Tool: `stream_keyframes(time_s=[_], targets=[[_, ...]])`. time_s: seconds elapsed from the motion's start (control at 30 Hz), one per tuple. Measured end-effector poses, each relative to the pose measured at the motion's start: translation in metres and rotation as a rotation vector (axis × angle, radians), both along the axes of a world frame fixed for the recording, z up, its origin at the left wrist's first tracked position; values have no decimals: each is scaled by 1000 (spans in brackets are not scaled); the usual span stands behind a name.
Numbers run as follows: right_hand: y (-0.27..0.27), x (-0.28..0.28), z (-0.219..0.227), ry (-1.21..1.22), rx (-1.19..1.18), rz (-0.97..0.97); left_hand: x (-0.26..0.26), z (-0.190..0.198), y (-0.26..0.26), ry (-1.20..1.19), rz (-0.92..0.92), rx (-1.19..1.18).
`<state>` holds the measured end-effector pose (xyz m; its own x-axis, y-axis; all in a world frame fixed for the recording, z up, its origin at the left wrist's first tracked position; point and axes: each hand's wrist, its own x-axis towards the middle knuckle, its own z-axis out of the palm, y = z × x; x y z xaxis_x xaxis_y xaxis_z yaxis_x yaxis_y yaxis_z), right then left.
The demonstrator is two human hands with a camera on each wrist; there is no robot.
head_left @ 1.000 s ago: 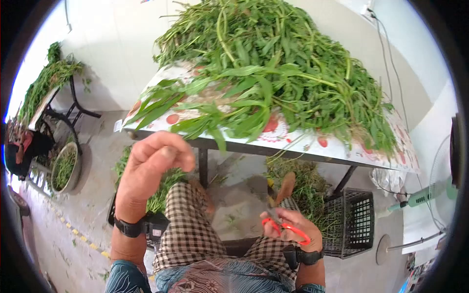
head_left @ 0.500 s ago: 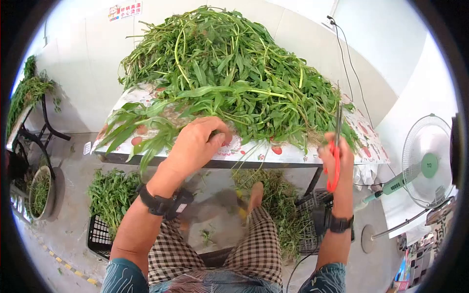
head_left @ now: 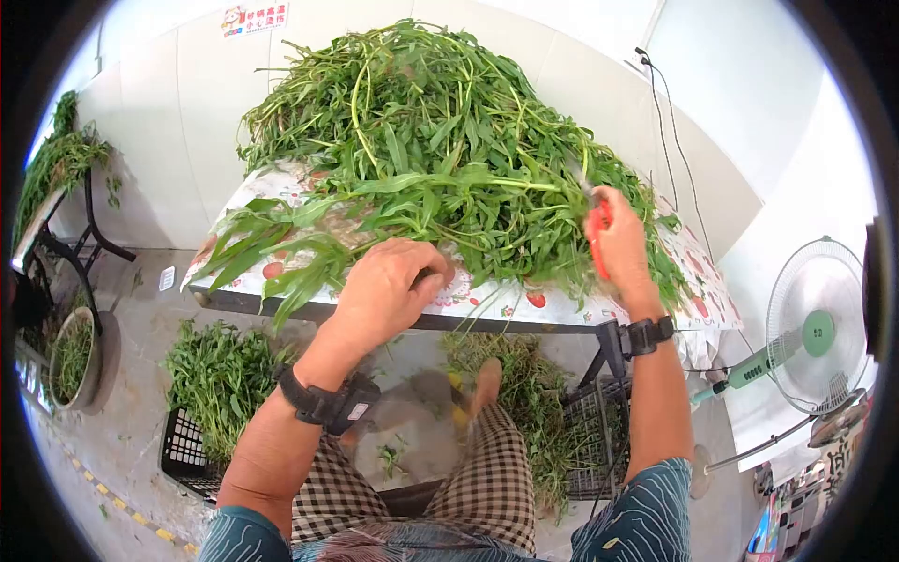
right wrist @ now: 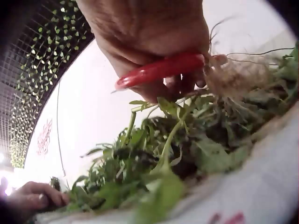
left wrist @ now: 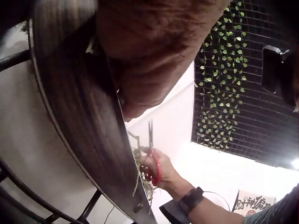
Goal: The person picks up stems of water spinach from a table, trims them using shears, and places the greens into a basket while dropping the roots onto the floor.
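A heap of leafy green stalks covers much of the patterned tabletop. My right hand grips red-handled scissors at the right side of the heap. In the right wrist view the red handle lies across the fingers, beside a tuft of pale roots, with leafy stems just below. The scissor blades point up in the left wrist view. My left hand is at the table's front edge, close to the leaves, its fingers loosely curled with nothing visible in them.
Below the table, a black crate with greens stands at left and another black crate at right, next to loose stalks. A green fan stands at far right. A round tub is at far left.
My right hand has risen from the lap with the scissors and moved to the heap, then leftward into it. My left hand has moved right to the table's front edge.
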<state>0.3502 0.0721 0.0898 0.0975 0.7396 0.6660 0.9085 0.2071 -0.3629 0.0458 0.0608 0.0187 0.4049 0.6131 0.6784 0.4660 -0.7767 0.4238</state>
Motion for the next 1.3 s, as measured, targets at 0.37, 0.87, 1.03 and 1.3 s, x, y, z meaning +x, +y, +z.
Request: stream_keyframes(time_s=[0.37, 0.87, 1.03, 1.3], targets=[[-33, 0, 53, 390, 173, 305, -1, 6, -4, 5, -18, -3], [-108, -61, 3, 541, -204, 602, 46, 48, -35, -203, -203, -9], [-94, -44, -7, 705, -98, 542, 53, 22, -2, -283, -152, -186], [-149, -58, -34, 951, -492, 885, 61, 11, 14, -359, -183, -244]])
